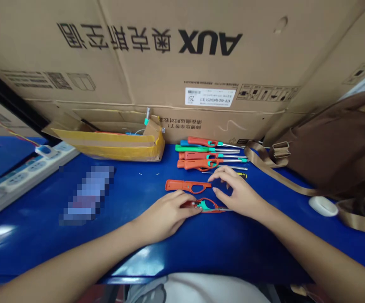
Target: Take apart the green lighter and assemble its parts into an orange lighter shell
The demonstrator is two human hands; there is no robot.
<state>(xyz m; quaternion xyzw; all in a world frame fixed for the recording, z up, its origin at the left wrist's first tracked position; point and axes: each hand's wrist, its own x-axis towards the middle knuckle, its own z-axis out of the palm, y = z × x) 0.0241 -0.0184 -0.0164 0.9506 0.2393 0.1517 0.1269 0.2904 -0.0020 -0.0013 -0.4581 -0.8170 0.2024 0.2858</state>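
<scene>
My left hand [166, 212] lies on the blue table [132, 235], fingers pressed down on the handle end of an opened orange lighter half [206, 205] with a teal trigger inside. My right hand [233, 189] is over the same piece's right end, fingers curled at its metal tube, fingertips close to a separate orange shell half [185, 185] that lies just behind. A stack of several assembled long lighters [207, 155], orange, green and blue, lies further back.
A shallow cardboard tray taped in yellow [113, 143] stands at the back left. A white power strip [34, 166] runs along the left. Large cardboard boxes [182, 54] wall the back. A brown bag with straps [334, 151] and a white oval object [323, 206] sit right.
</scene>
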